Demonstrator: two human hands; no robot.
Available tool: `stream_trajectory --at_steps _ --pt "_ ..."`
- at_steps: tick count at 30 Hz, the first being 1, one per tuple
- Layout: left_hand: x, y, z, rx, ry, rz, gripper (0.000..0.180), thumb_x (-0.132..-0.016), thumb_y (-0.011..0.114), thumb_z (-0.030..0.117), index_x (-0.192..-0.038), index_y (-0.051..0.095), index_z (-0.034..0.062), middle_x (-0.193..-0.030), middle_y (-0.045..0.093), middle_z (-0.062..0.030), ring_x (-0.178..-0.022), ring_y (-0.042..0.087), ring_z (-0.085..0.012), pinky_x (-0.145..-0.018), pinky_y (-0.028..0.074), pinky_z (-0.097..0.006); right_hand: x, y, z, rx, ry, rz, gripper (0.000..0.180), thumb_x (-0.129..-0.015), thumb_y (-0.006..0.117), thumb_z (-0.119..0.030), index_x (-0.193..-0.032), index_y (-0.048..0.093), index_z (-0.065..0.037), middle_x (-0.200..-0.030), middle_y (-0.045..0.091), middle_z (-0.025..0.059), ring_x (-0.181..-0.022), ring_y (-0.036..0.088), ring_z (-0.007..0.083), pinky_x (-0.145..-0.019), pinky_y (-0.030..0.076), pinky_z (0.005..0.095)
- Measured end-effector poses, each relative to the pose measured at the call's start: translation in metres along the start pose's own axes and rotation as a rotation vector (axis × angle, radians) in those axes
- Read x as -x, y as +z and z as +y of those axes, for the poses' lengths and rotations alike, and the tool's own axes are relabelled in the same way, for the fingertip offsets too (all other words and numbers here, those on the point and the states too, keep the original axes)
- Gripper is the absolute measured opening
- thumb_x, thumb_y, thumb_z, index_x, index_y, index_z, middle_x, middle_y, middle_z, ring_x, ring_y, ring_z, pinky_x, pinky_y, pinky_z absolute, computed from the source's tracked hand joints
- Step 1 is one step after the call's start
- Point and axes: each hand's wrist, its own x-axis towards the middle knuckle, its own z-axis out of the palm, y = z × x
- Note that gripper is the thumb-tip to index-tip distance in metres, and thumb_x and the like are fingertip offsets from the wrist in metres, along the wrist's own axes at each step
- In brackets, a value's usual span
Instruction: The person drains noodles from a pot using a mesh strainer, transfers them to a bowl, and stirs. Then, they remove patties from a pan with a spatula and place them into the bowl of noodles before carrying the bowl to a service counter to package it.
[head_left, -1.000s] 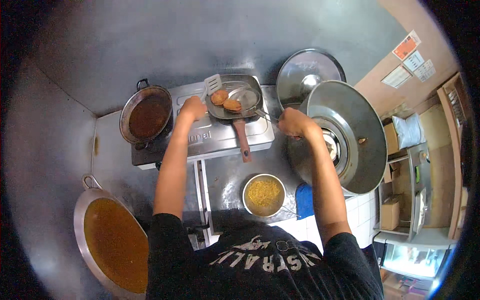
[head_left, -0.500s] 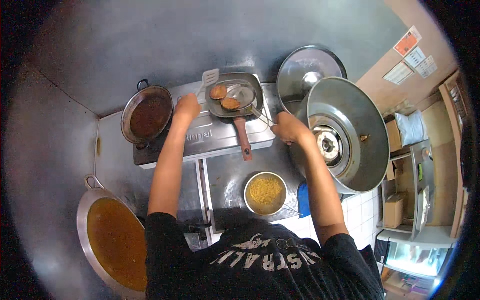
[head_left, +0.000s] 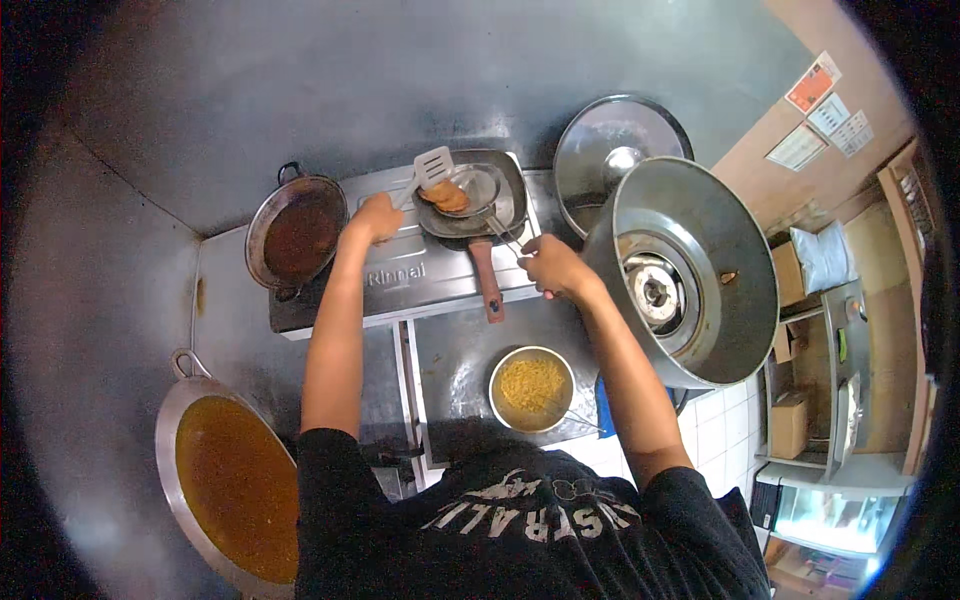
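— Looking down through the head camera, I see the left hand [head_left: 375,217] closed around the handle of a slotted metal spatula [head_left: 433,165], whose blade lies at the left rim of the frying pan [head_left: 508,205], touching the browned patties [head_left: 447,197] inside it.

— And the right hand?

— I have the right hand [head_left: 550,265] closed on a thin metal utensil [head_left: 503,236] that runs up into the pan toward the patties (a fork or tongs, I cannot tell which). It sits just beside the pan's reddish-brown handle [head_left: 487,283], not on it.

— Where does the pan stand?

— On the right side of a steel gas stove [head_left: 420,280]. On the stove's left stands a smaller pan of dark red-brown sauce [head_left: 298,235].

— What else do you get in this view?

— A round metal bowl of yellow shreds [head_left: 531,387] stands below the stove, near the person's chest. A wide wok of orange-brown liquid [head_left: 235,487] sits at lower left, well apart. A big steel burner ring [head_left: 690,270] fills the right, with a round metal lid [head_left: 610,150] leaning behind it.
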Motion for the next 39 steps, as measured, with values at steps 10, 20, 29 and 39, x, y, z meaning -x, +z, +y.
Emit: stream_trajectory --at_steps 10,20,29,39 --pt "-0.003 -0.007 -0.027 -0.188 0.241 0.401 0.034 -0.081 0.060 0.021 -0.090 0.063 -0.0115 -0.086 0.065 -0.0292 -0.084 0.064 -0.0455 -0.075 0.051 -0.048 -0.009 0.016 0.019 -0.319 0.028 -0.087 0.029 -0.089 0.059 -0.020 -0.108 0.063 0.001 -0.062 0.054 0.0021 -0.041 0.046 0.0086 -0.035 0.034 0.0255" --pt "0.021 0.007 0.012 -0.140 0.086 0.210 0.029 -0.082 0.057 0.018 -0.092 0.066 -0.0085 -0.088 0.064 -0.0305 -0.089 0.064 -0.0435 -0.082 0.050 -0.049 0.002 0.032 0.037 -0.341 -0.046 0.037 0.034 -0.092 0.057 -0.017 -0.120 0.057 0.002 -0.061 0.050 0.0000 -0.041 0.043 0.0092 -0.034 0.034 0.0264" --pt "0.031 0.014 0.009 -0.121 0.145 0.352 0.029 -0.085 0.056 0.018 -0.091 0.065 -0.0084 -0.092 0.063 -0.0318 -0.090 0.062 -0.0459 -0.083 0.048 -0.051 0.015 0.030 0.038 -0.457 -0.062 0.024 0.031 -0.093 0.057 -0.018 -0.119 0.058 -0.001 -0.059 0.048 -0.0014 -0.041 0.042 0.0079 -0.033 0.033 0.0264" --pt "0.063 0.080 -0.051 0.867 -0.066 0.314 0.026 -0.092 0.057 0.028 -0.082 0.054 0.0046 -0.066 0.052 -0.0061 -0.043 0.047 -0.0178 -0.039 0.036 -0.034 0.017 0.037 0.053 -0.361 -0.165 0.175 0.032 -0.093 0.056 -0.015 -0.121 0.057 0.001 -0.057 0.049 0.0010 -0.038 0.043 0.0099 -0.032 0.034 0.0280"
